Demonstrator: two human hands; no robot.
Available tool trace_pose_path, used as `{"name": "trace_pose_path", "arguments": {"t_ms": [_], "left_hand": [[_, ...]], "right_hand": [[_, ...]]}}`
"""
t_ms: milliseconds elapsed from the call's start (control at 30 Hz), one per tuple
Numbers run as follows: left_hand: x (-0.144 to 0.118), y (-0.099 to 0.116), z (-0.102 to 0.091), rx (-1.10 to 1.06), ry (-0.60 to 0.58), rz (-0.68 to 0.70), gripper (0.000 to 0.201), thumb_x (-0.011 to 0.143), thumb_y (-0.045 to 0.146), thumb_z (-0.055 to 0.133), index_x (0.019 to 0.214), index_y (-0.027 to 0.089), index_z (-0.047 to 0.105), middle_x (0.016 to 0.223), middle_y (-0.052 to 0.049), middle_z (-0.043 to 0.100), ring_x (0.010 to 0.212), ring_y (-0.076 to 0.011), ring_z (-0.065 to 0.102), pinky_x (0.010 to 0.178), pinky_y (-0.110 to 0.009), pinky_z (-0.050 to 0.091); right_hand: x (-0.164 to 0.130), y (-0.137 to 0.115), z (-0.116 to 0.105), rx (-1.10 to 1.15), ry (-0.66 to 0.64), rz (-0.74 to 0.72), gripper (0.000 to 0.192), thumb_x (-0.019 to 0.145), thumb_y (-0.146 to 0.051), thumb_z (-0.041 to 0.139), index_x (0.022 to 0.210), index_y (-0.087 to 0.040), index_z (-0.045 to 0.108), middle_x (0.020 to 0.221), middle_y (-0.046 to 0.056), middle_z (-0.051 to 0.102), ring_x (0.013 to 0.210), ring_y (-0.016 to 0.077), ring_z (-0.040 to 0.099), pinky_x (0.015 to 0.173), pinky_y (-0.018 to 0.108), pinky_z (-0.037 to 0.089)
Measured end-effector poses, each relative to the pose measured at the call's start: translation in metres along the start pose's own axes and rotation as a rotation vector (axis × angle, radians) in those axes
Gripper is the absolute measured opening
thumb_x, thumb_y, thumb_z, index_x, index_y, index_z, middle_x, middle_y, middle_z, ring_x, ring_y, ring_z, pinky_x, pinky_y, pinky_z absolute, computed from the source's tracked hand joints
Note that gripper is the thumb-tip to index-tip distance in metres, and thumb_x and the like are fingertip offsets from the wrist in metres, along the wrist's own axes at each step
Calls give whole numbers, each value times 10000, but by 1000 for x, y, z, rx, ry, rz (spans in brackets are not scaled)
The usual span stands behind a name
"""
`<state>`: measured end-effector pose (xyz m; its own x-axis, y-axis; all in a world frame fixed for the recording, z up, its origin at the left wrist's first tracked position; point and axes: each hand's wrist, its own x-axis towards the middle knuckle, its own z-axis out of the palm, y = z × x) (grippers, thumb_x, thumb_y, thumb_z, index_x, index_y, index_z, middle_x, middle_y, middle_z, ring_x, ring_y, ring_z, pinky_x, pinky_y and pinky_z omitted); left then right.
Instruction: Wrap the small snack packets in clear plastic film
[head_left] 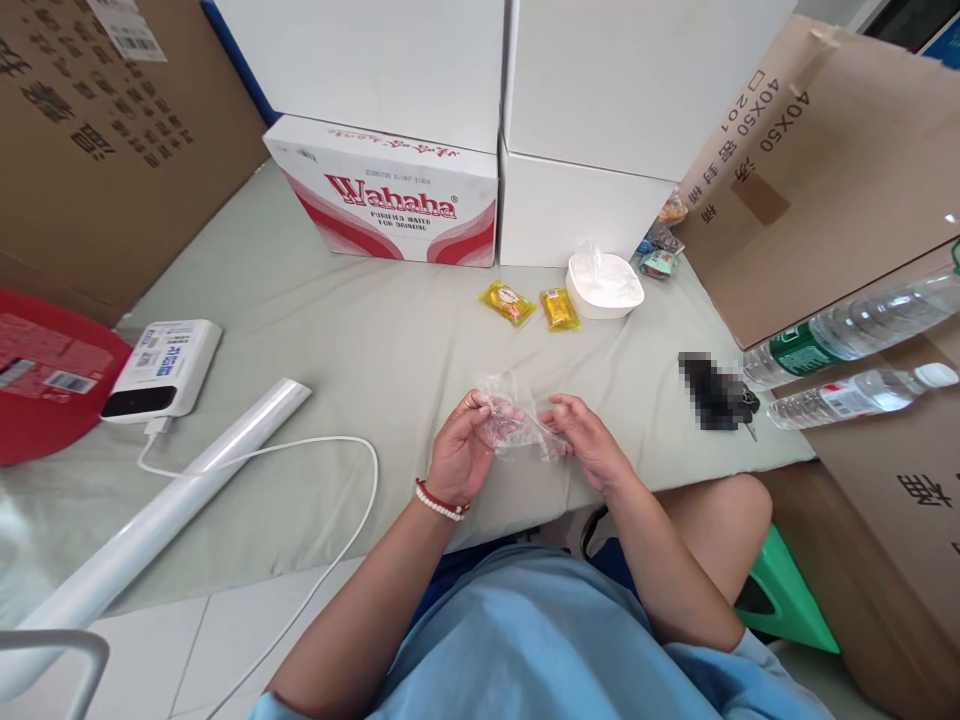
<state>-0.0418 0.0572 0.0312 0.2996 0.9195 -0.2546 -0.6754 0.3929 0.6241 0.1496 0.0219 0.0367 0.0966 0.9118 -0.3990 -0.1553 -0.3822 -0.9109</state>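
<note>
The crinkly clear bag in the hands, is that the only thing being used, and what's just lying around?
In use: clear plastic bag, held by left hand and right hand.

Lying about: two yellow snack packets, white bowl, water bottles, power bank, Wahaha box.

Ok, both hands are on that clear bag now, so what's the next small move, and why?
Probably pull the bag's mouth apart. The left hand and right hand both pinch the small clear plastic bag between them just above the mat, and it looks crumpled and closed. The two yellow snack packets lie beyond it near the white bowl, not yet picked up.
</note>
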Motion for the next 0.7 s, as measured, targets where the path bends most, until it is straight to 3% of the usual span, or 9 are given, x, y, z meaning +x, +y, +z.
{"name": "trace_pose_path", "arguments": {"t_ms": [133, 300, 467, 600, 700], "left_hand": [[-5, 0, 4, 26, -16, 19, 238, 760, 290, 762, 828, 232, 542, 739, 30, 634, 682, -129, 623, 665, -267, 506], [-10, 8, -2, -37, -22, 62, 185, 766, 253, 710, 766, 229, 526, 612, 45, 522, 511, -93, 458, 502, -222, 361], [-15, 10, -3, -167, -89, -4, 234, 709, 226, 639, 617, 203, 424, 553, 32, 437, 469, -96, 414, 499, -250, 359], [-16, 11, -5, -192, -103, -31, 198, 699, 202, 615, 616, 198, 436, 543, 32, 448, 430, -92, 405, 471, -248, 333], [-16, 17, -11, -175, -78, -26, 153, 717, 194, 610, 632, 193, 482, 515, 45, 426, 407, -83, 378, 457, -239, 318]], "right_hand": [[2, 3, 9, 85, -52, 13, 472, 631, -480, 912, 945, -204, 693, 655, -57, 549, 562, 85, 427, 504, 211, 349], [2, 4, 0, 207, 11, 51, 498, 600, -523, 921, 861, -181, 669, 698, -43, 573, 537, 54, 420, 435, 174, 273], [-8, 14, 13, 42, -129, 167, 537, 736, -627, 815, 1006, -192, 655, 923, 28, 690, 555, 69, 537, 393, 177, 311], [-12, 22, 29, 51, -130, 124, 568, 631, -576, 897, 947, -193, 622, 695, -62, 563, 499, 57, 456, 382, 172, 290], [-11, 20, 27, 43, -80, 78, 534, 614, -573, 889, 865, -179, 631, 632, -76, 523, 481, 48, 407, 380, 174, 264]]}}
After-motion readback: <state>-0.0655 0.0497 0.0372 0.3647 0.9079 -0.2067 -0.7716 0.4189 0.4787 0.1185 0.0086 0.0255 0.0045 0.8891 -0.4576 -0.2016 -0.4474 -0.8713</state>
